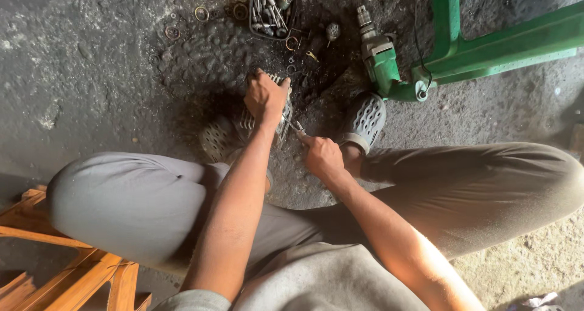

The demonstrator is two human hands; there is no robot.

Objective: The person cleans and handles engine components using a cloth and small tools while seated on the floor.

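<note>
Metal, a finned part [281,113] on the floor, is clamped under the left hand [264,97], while a thin tool [296,127], gripped in the right hand [322,156], is angled up-left into its right side.

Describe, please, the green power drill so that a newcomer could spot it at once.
Start at the green metal frame at the upper right. The green power drill lies on the floor against its left end, above the grey perforated shoe. Alone among the small dark parts nearby, it is bright green with a metal chuck.
</note>
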